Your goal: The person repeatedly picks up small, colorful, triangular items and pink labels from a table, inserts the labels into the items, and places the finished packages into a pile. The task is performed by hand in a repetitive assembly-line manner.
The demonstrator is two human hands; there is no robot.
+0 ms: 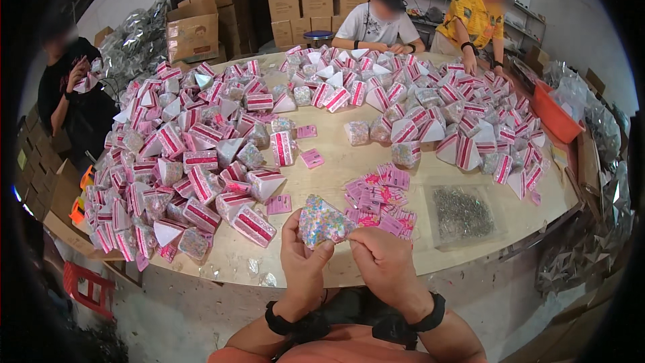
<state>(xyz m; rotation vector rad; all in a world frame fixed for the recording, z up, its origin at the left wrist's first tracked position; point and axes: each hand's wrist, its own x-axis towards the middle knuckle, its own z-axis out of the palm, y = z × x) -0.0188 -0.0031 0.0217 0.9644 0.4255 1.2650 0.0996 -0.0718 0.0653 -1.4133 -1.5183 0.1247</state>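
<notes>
In front of me I hold a wedge-shaped piece (321, 220), like a toy cake slice, with its face of many-coloured sprinkles turned up. My left hand (302, 265) is closed around its left side, thumb along the lower edge. The fingers of my right hand (386, 259) pinch at its right-hand tip; whether they also grip something small there is hidden. Just beyond my right hand lies a heap of pink printed cards (379, 195). To the right of them sits a clear shallow tray (430, 225) full of small metallic pieces, too fine to name.
Bagged pink-and-white wedges are piled high on the left (201, 158) and far right (463, 104) of the wooden table (316, 188). Three people work around it. An orange bin (556, 113) stands at the right edge, a red stool (89, 289) at lower left, and cardboard boxes (316, 3) behind.
</notes>
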